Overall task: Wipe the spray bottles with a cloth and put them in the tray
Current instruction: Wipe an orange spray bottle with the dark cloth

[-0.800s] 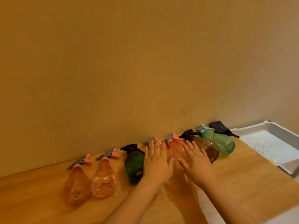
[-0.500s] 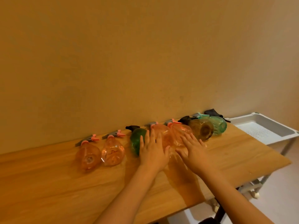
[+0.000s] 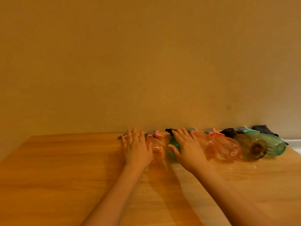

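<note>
Spray bottles lie in a row (mostly pink) beside dark cloth

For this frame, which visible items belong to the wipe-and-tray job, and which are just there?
Job items:
- spray bottles lying in a row by the wall: pink bottles, dark green bottle, brown bottle, teal bottle
- dark cloth at the row's right end
- left hand and right hand, flat on bottles

Just there:
- wooden table
- wall

No tray shows.
</note>
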Tool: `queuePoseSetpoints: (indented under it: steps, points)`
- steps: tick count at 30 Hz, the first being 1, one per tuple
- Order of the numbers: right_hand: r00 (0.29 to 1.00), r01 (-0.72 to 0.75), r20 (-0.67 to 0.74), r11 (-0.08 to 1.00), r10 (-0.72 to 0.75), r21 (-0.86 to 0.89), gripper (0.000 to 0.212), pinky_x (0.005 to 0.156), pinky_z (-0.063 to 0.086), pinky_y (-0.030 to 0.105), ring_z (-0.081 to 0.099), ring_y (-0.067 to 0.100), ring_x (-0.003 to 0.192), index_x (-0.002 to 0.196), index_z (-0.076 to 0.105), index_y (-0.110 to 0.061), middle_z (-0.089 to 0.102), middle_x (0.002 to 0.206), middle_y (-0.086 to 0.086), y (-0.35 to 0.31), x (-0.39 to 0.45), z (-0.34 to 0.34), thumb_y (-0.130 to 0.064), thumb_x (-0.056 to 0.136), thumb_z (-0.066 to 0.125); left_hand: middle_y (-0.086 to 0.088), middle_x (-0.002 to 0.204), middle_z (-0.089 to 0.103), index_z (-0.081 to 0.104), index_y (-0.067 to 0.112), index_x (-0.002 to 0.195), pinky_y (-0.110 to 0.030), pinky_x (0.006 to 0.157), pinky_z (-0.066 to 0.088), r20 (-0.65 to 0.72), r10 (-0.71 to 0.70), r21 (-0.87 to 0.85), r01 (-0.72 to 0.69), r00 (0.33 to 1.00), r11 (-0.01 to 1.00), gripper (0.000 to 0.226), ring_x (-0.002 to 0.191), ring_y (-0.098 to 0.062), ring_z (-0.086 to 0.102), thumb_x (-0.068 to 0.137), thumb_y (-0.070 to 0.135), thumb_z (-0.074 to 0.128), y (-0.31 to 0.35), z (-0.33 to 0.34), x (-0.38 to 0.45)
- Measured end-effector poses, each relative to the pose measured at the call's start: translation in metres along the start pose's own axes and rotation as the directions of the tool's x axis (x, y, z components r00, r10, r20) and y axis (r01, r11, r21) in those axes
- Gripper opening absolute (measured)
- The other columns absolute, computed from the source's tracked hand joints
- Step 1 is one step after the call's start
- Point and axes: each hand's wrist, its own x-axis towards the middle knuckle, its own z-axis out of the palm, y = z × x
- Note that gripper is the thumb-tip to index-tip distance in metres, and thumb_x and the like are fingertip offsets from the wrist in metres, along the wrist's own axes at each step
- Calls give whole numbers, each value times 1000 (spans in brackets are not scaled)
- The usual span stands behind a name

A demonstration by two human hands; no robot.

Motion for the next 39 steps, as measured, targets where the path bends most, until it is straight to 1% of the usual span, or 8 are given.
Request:
queuePoseSetpoints:
  steps: [8,15,19,23,28,31,35,39]
  points:
    - [978,187,96,982,-183,-28,78,114,-4,34,2,15,144,147,21,-22,15,156,-1,-41,40,36,-61,82,2,-10,161,0,3,29,153,-49,117,15,72,-199,-90,205,977,975,71,147,-36,3,96,49,40,-36,21,19]
    - [966,206,152,978,-207,26,58,116,-4,36,1,13,143,148,18,-22,13,156,-3,-66,61,51,-48,97,29,-11,144,38,19,26,150,-34,96,41,49,-353,-290,352,934,890,83,129,-29,43,85,57,59,-73,16,13]
    - [960,222,144,966,-241,136,57,112,-5,28,1,11,143,148,19,-22,13,156,-5,-81,66,58,-45,97,34,-5,130,55,45,22,138,-34,93,46,55,-465,-632,392,883,669,70,115,-25,54,78,46,72,-88,18,4]
    - [971,169,100,920,-216,353,54,112,5,24,11,9,141,145,27,-24,24,153,-5,-88,64,51,-42,96,41,2,130,52,47,23,136,-32,90,47,-4,-509,-883,236,861,405,65,111,-16,52,78,25,77,-83,14,-14]
    - [994,5,81,750,-79,661,51,102,28,19,34,7,131,142,34,-25,42,138,-13,-80,52,31,-38,94,47,5,133,40,31,24,144,-17,78,43,-1,-399,-991,52,917,123,82,121,-13,43,73,26,72,-48,-4,-24]
    - [998,-24,62,661,-33,750,47,93,37,14,44,2,120,141,37,-20,55,130,-5,-58,41,16,-30,96,47,3,128,52,42,28,130,-23,79,48,46,-300,-999,50,953,5,66,112,-15,54,73,20,75,-20,-4,-20]
    - [998,-31,-10,565,69,825,35,76,42,6,55,-14,86,123,44,-39,58,93,-26,-7,23,-8,-18,95,49,4,125,59,51,35,115,-31,81,55,131,-61,-991,132,990,12,67,111,-16,60,59,28,87,29,7,-11]
    - [993,-18,-50,539,110,842,42,88,44,13,56,-12,98,116,45,-46,60,102,-28,50,3,-34,-11,94,50,17,118,58,42,44,118,-19,75,55,106,112,-994,102,988,37,63,97,8,62,73,15,75,91,12,-8]
